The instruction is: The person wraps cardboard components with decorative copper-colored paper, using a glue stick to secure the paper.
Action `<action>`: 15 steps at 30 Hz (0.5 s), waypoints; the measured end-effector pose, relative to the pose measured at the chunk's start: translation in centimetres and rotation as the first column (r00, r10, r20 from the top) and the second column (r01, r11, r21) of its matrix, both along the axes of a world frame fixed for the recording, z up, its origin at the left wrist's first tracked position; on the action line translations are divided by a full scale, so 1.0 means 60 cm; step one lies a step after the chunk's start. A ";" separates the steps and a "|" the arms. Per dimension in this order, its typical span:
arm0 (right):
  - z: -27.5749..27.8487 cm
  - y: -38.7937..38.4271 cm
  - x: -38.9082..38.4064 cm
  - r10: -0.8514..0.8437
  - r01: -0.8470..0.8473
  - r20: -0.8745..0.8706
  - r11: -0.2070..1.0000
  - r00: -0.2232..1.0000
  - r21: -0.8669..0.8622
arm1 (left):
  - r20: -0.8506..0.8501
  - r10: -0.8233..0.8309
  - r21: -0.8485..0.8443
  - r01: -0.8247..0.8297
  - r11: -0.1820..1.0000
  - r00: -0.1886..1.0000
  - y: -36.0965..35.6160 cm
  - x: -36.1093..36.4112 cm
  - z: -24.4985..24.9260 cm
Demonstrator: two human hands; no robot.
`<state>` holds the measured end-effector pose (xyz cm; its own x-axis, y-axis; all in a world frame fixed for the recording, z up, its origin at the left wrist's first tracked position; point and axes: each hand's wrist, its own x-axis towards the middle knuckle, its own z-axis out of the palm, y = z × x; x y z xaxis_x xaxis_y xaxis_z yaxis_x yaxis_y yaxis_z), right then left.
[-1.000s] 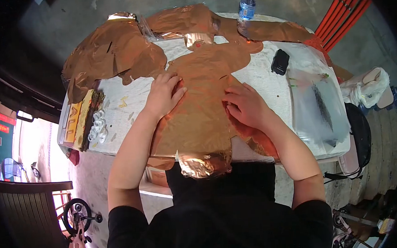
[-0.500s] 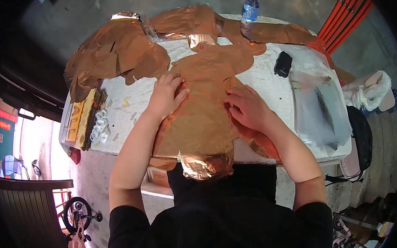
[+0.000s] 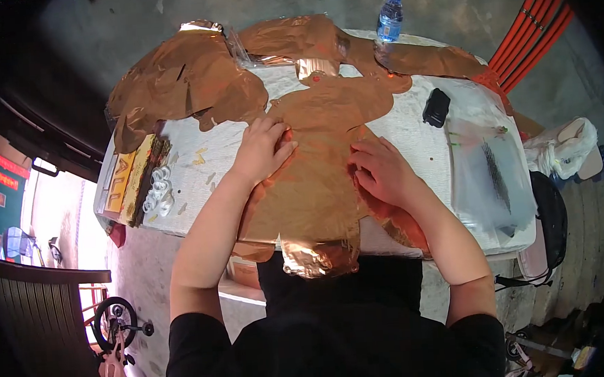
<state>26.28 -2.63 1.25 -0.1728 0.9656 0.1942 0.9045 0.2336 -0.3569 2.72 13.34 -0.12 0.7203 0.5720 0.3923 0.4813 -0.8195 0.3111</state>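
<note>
A flat, copper-coloured foil balloon [image 3: 309, 188] lies across the table in front of me, its shiny tabbed end hanging over the near edge by my lap. On its left edge, my left hand [image 3: 264, 149] is closed with bent fingers and thumb at the film. My right hand [image 3: 380, 170] has curled fingers at the opposite edge, where a fold shows reddish underneath. What lies under the fingertips is hidden. Behind, more copper foil [image 3: 184, 78] spreads over the far left, and another strip [image 3: 432, 59] runs along the far right.
On the white-covered table [image 3: 409, 123] are a black case [image 3: 437, 108], clear plastic sleeves [image 3: 488, 177], white rings of ribbon [image 3: 158, 194] and a yellow-edged stack [image 3: 132, 181]. A water bottle [image 3: 390, 18] stands at the far edge. Red poles [image 3: 531, 29] lean at the right.
The whole view has shifted slightly, so the table sits a little lower and to the right. Both hands keep their places on the foil balloon's edges.
</note>
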 end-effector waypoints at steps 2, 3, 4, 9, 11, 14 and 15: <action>-0.005 -0.001 0.002 0.002 -0.002 -0.001 0.999 1.000 0.035 | -0.008 0.005 -0.005 -0.005 1.000 1.000 -0.001 0.001 0.001; -0.005 -0.001 0.001 -0.005 0.005 -0.001 0.999 1.000 0.033 | -0.015 0.007 -0.011 -0.007 1.000 1.000 0.000 0.001 0.001; -0.005 -0.001 0.001 -0.012 0.012 -0.001 0.999 1.000 0.030 | -0.015 0.010 -0.011 -0.011 1.000 1.000 0.001 0.000 -0.002; -0.007 -0.001 0.001 -0.005 0.006 -0.019 0.998 1.000 0.063 | 0.018 0.002 0.004 -0.002 1.000 1.000 0.006 0.000 -0.009; -0.007 -0.001 0.000 -0.005 0.007 -0.022 0.998 1.000 0.055 | 0.019 -0.001 0.007 0.001 1.000 1.000 0.006 0.000 -0.009; -0.008 -0.003 -0.001 -0.019 0.021 -0.029 0.998 0.999 0.065 | 0.011 -0.004 0.005 0.004 1.000 1.000 0.003 0.000 -0.003; -0.004 -0.003 -0.001 -0.024 0.026 -0.032 0.999 0.999 0.044 | 0.004 -0.005 0.002 0.005 1.000 1.000 0.001 0.000 -0.001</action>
